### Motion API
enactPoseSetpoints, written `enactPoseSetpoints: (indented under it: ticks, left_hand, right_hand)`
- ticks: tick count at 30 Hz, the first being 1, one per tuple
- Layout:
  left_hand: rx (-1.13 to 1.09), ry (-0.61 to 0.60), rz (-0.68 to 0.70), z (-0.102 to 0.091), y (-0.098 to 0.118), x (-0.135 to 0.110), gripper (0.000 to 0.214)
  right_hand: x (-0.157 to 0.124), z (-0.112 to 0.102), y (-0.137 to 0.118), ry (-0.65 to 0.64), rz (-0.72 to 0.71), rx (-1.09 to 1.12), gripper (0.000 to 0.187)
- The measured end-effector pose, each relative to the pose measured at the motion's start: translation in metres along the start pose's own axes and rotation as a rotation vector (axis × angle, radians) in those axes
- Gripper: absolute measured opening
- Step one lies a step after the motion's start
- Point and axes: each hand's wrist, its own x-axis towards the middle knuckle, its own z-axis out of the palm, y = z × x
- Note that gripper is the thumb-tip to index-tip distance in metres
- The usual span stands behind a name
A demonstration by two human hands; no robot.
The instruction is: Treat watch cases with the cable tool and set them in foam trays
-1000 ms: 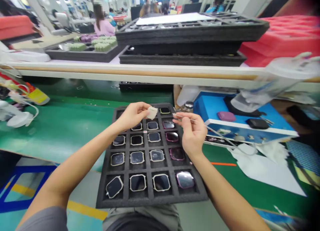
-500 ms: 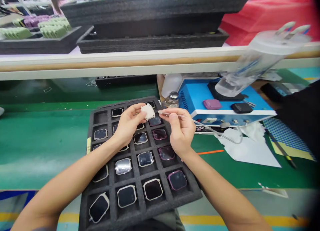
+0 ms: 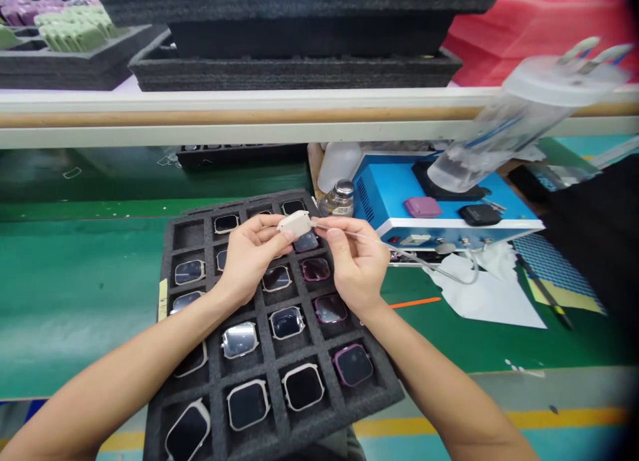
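Between the fingers and thumb of my left hand [image 3: 248, 256] is a small cream watch case [image 3: 295, 223], tilted above the far part of the tray. My right hand [image 3: 360, 265] pinches the end of a thin clear tube [image 3: 407, 254]; its tip meets or nearly meets the right edge of the case. Below both hands lies a black foam tray [image 3: 276, 432] with compartments. Most hold watch cases with dark screens, such as a cream-framed one [image 3: 248, 405] and a purple-framed one [image 3: 353, 365]. My left hand and forearm cover some compartments.
On the right a blue control box [image 3: 389, 181] carries a purple case [image 3: 422, 207], a black case [image 3: 479, 214] and a clear cylinder [image 3: 466, 156]. A glass bottle [image 3: 341, 197] stands beside it. White paper [image 3: 492, 300] and an orange stick [image 3: 415, 303] lie nearby. A shelf edge [image 3: 279, 118] crosses above.
The cream watch case has turned from showing its flat face to a more edge-on tilt. My right hand has brought the tube's tip left to the case. The camera view has shifted slightly.
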Motion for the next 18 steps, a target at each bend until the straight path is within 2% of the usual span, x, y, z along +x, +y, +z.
enactPoseSetpoints:
  ticks: [18]
  left_hand:
    - [-0.033,-0.013,0.068,0.0013,0.0019,-0.0038,0.031]
  right_hand:
    - [0.0009,-0.0004,0.0022,0.003,-0.057,-0.005,0.008]
